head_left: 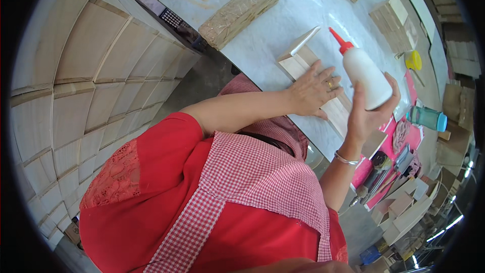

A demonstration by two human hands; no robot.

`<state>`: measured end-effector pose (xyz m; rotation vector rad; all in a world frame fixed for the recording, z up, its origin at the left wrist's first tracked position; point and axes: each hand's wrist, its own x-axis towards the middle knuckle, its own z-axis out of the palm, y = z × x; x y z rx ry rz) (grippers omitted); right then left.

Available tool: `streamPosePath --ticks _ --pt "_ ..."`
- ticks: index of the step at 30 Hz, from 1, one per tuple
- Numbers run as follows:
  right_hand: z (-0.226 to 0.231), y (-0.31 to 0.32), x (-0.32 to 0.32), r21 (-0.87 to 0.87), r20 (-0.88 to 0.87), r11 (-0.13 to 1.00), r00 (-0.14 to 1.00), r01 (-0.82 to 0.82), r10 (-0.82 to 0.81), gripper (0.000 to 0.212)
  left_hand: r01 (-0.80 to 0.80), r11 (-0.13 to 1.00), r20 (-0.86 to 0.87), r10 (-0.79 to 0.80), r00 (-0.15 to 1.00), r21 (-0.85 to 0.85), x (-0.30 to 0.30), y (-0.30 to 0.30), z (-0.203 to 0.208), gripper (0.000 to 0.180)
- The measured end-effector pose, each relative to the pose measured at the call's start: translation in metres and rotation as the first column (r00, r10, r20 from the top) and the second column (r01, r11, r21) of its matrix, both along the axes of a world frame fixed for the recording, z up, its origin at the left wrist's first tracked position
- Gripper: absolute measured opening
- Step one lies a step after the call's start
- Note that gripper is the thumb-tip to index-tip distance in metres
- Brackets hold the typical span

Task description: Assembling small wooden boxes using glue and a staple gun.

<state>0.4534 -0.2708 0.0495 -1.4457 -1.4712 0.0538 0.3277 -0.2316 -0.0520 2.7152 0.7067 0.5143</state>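
My right hand (pixel 371 116) is wrapped round a white squeeze bottle (pixel 366 76), which is tilted with its red nozzle pointing up and to the far left. A light wooden piece (pixel 299 64) lies on the table under my left hand (pixel 317 91), whose fingers are spread flat across it. At its far end stands a short strip (pixel 301 41) with a shiny white edge. The nozzle tip is held to the right of that strip, apart from it. My left palm and fingers hide part of the wood.
A brown, tape-wrapped block (pixel 242 10) lies at the table's far left. Stacked wooden pieces (pixel 394 23), a yellow tub (pixel 413 60) and a teal bottle (pixel 427 117) are at the right. Brushes and tools (pixel 376 177) lie on pink material. Wooden boxes (pixel 81 65) are stacked at the left.
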Motion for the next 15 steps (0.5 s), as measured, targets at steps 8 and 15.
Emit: streamPosePath --ticks 8,15 --pt "0.016 -0.107 0.081 0.326 -0.503 0.906 0.861 0.271 -0.076 0.067 0.054 0.998 -0.193 -0.058 0.98 -0.024 -0.012 0.017 0.007 0.083" --pt "0.019 -0.189 0.096 0.13 -0.484 0.853 0.783 0.506 -0.39 0.071 0.031 0.992 -0.206 -0.006 0.978 0.119 -0.029 0.044 -0.001 0.08"
